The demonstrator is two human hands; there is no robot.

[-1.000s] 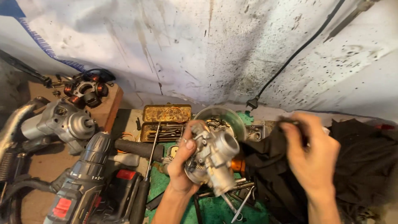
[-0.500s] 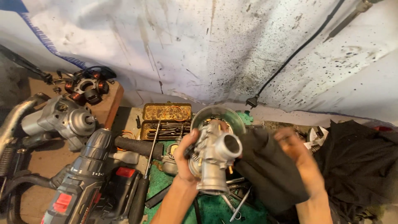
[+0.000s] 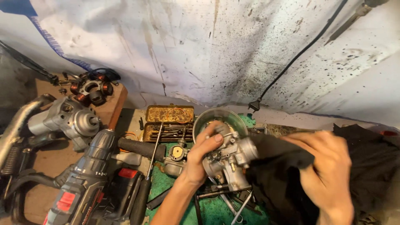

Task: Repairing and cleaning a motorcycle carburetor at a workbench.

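Note:
My left hand (image 3: 201, 156) grips a grey metal carburetor (image 3: 230, 160) above the green mat (image 3: 168, 186). My right hand (image 3: 327, 166) holds a black cloth (image 3: 275, 166) and presses it against the carburetor's right side. The cloth hangs down and covers part of the mat. A round metal bowl (image 3: 219, 116) stands just behind the carburetor, partly hidden by my fingers.
A cordless drill (image 3: 89, 175) lies at the lower left, an engine part (image 3: 68, 121) behind it. A rusty open tin of bits (image 3: 168, 121), a screwdriver (image 3: 150, 166), a second small carburetor (image 3: 175, 158) and loose tools lie around the mat. A stained white sheet (image 3: 233, 46) and a black cable (image 3: 291, 62) fill the back.
My right hand has brought the black cloth from the right over to the carburetor. The carburetor has turned a little in my left hand.

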